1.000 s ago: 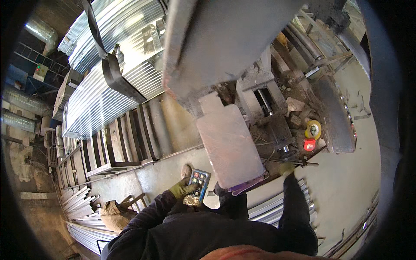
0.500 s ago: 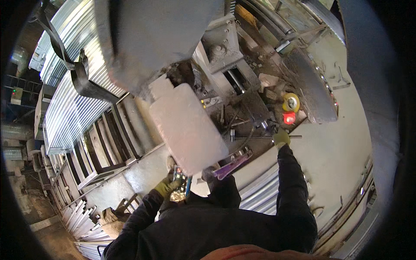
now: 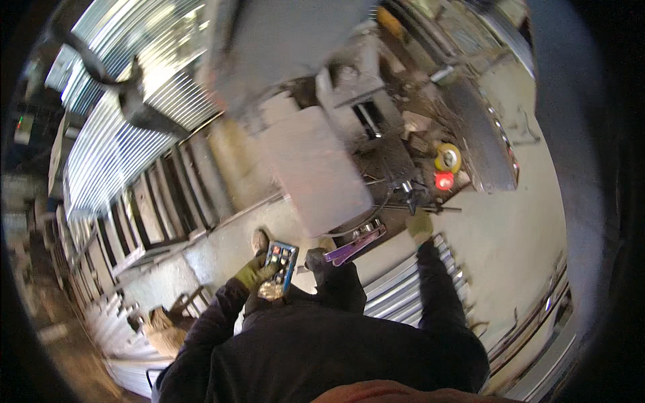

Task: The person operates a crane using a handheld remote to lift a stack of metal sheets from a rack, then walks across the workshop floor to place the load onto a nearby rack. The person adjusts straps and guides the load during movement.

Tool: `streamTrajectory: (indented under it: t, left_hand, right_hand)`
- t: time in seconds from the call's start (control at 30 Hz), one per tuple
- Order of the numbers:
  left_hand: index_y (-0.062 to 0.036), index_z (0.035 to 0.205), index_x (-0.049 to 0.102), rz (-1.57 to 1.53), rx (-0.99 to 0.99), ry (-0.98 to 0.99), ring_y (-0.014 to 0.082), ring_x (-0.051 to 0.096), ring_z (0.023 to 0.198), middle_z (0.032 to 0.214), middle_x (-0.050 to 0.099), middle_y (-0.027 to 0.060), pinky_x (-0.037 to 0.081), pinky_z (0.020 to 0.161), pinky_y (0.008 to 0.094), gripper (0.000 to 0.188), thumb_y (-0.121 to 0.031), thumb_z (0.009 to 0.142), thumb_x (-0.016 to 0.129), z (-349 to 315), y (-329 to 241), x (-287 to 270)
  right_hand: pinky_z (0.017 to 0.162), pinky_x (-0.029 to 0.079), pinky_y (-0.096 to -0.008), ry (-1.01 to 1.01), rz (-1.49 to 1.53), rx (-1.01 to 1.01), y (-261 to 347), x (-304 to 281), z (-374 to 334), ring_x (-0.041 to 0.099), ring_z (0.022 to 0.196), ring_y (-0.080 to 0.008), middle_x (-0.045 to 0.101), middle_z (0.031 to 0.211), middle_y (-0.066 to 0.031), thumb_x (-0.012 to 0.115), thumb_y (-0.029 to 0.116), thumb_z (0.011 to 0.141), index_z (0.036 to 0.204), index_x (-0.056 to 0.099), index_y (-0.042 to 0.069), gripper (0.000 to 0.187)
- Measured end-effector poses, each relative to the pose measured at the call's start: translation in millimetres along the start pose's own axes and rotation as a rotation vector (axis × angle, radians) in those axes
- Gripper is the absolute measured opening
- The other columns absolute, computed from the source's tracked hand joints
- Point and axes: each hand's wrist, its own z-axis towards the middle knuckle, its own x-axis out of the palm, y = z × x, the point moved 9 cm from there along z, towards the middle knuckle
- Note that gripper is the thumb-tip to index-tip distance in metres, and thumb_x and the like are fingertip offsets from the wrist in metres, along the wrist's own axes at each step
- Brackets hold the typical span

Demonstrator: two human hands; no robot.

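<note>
Ribbed silvery metal stack (image 3: 127,144), far left. Left hand (image 3: 252,273), olive-gloved; fingers gripping left side of handheld box (image 3: 282,260), over floor. Box: oblong, blue-edged, dark face, rows of small pale and reddish spots, crinkled pale-gold lower end. Flat greyish-pink plate (image 3: 316,171). Purple-handled tool (image 3: 355,247). Right hand (image 3: 420,227), gloved, blurred, near thin rod (image 3: 443,209); cannot tell whether fingers grip. Red item (image 3: 444,181), yellow roll (image 3: 448,158) beside it.

The floor (image 3: 514,225) lies open right of the person's right hand (image 3: 420,227); a flat plate (image 3: 319,168) blocks its way far left.
</note>
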Motion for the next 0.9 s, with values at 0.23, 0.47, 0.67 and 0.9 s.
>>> streamTrajectory:
  t: [0.23,0.47,0.67,0.9]
  left_hand:
    - [-0.0067,0.143,0.063,0.033,0.297,-0.185,0.0136,0.068,0.114,0.127,0.073,0.0032,0.056,0.101,0.0336,0.05,-0.038,0.104,0.071,-8.6,-72.1,2.6]
    - [-0.0077,0.135,0.066,0.1,0.479,-0.394,0.0126,0.071,0.096,0.112,0.074,0.0027,0.061,0.087,0.0319,0.048,-0.047,0.106,0.065,-35.7,-161.3,-28.6]
    - [-0.0088,0.128,0.067,0.031,0.591,-0.202,0.0113,0.072,0.095,0.109,0.075,0.0015,0.061,0.084,0.0317,0.046,-0.049,0.105,0.065,-56.5,-197.8,-14.4]
    - [-0.005,0.137,0.065,0.052,0.68,-0.088,0.0118,0.069,0.108,0.121,0.075,0.0033,0.057,0.094,0.031,0.043,-0.019,0.1,0.079,-92.9,-174.0,-24.6]
  right_hand:
    - [0.094,0.057,-0.0522,0.155,0.194,0.066,36.7,3.1,7.7,0.069,0.113,-0.0476,0.073,0.121,-0.0266,0.068,0.037,0.094,0.121,0.071,0.001,0.045]
    - [0.1,0.054,-0.0402,-0.014,0.881,0.099,177.1,-134.5,-123.2,0.069,0.114,-0.0305,0.073,0.126,-0.0192,0.073,0.031,0.099,0.131,0.069,-0.001,0.045]
    - [0.103,0.051,-0.0331,0.337,1.398,-0.254,432.6,-224.3,-174.2,0.065,0.117,-0.019,0.071,0.126,-0.0096,0.057,0.033,0.111,0.139,0.063,-0.002,0.044]
    - [0.098,0.051,-0.0326,0.019,1.276,-0.538,574.3,-290.2,-217.2,0.065,0.106,-0.0162,0.072,0.115,-0.0065,0.061,0.041,0.109,0.128,0.07,0.002,0.044]
